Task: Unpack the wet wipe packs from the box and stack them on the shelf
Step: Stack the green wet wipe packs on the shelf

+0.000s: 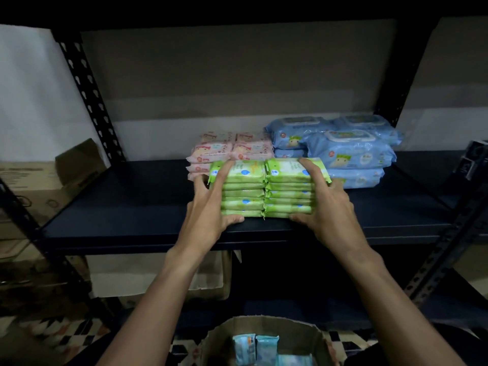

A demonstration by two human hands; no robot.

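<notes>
On the dark shelf [118, 215], pink packs [237, 149] sit stacked toward the back, with larger blue packs [348, 151] piled beside them nearer the back right corner. A cardboard carton [34, 186] stands off the shelf's left end. Two side-by-side stacks of green packs [248, 192] rest near the front edge, just before the pink ones. The left hand [208, 207] and right hand [327, 204] clasp their outer sides, fingers over the top, thumbs at the base. Below, the open box [264, 326] holds pale packs [244, 350].
</notes>
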